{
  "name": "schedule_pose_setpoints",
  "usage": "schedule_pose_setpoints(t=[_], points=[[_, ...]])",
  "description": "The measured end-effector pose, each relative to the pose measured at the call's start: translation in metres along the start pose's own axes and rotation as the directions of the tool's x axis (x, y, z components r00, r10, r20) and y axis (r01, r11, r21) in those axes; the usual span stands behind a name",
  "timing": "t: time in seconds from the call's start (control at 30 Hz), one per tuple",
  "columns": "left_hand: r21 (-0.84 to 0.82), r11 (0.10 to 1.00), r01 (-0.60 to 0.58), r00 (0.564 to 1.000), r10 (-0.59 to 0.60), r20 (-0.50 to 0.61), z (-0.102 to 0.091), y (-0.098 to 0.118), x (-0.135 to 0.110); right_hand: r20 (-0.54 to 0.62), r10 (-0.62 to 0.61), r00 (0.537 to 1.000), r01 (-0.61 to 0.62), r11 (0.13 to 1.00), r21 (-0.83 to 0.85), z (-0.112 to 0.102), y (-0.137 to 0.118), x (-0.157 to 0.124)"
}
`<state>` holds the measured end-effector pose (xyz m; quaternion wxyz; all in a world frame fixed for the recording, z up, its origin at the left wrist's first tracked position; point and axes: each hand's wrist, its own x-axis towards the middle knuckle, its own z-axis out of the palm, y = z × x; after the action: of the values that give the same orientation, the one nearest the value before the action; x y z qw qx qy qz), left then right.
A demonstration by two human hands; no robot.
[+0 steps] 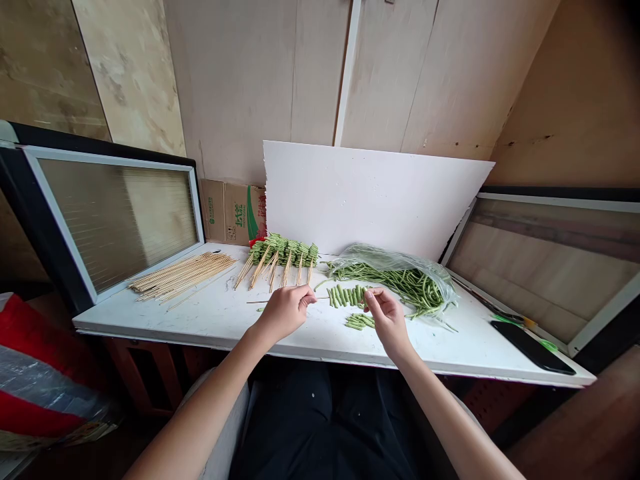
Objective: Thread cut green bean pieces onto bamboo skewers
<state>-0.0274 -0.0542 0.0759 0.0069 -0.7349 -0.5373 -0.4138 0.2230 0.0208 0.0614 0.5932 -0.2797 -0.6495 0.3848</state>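
Note:
A thin wooden skewer [257,302] runs through the closed fingers of my left hand [287,310]. Toward its right end, several short cut green bean pieces [345,296] sit threaded side by side. My right hand [387,319] pinches the piece at that end between thumb and forefinger. Below the skewer, a small pile of cut bean pieces [359,322] lies on the white table, left of my right hand. Behind my right hand is a clear plastic bag [385,253] of long green beans [417,285].
Finished bean skewers [285,253] are stacked at the back, sticks pointing toward me. Bare skewers [183,277] lie in a heap on the left. A black phone [533,347] and scissors [493,308] rest at the right. A white board [370,197] and cardboard box [233,210] stand behind.

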Motion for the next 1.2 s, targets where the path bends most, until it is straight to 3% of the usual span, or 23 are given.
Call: schedule_pose_setpoints(t=[0.33,1.2], points=[[0.028,1.000,-0.001,1.000,0.002,-0.018,-0.0045,-0.0011,0.0008,0.028,-0.009,1.000,0.011,0.997,-0.072,-0.0052,-0.0022,0.0003],[0.041,0.999,0.001,1.000,-0.001,0.005,-0.0031,-0.0021,0.0005,0.045,0.010,0.999,-0.006,0.997,-0.074,-0.0035,0.0020,0.0008]])
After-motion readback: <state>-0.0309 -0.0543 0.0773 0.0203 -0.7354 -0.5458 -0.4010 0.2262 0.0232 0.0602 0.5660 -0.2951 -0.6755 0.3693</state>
